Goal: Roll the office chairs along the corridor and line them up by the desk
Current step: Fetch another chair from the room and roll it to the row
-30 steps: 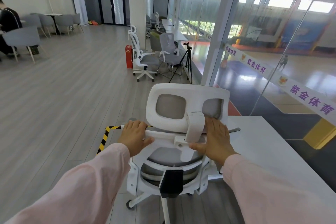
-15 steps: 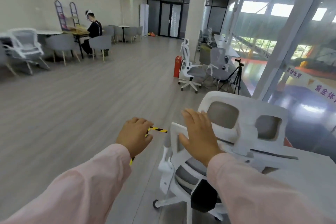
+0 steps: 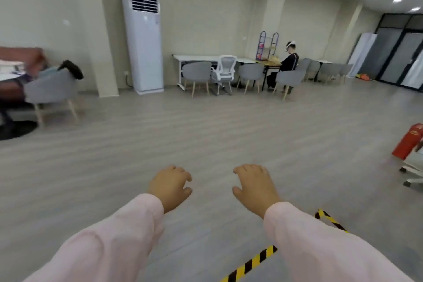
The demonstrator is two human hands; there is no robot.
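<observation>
My left hand (image 3: 170,184) and my right hand (image 3: 254,186) hover side by side over the bare grey floor, fingers loosely curled, holding nothing. The chair I was pushing is out of view. A white mesh office chair (image 3: 224,71) stands far off at a long white table (image 3: 194,58) by the back wall, between grey armchairs. At the right edge, only the white wheeled base (image 3: 413,173) of another office chair shows.
Yellow-black tape (image 3: 256,261) marks the floor near my right sleeve. A red box (image 3: 409,142) stands at the right edge. A tall white air conditioner (image 3: 144,39) stands against the wall. A seated person (image 3: 287,65) is at the far table. A grey armchair (image 3: 52,91) stands left.
I have turned left, away from the desk and glass wall. Both hands have come off the white chair's back, and that chair has left the view.
</observation>
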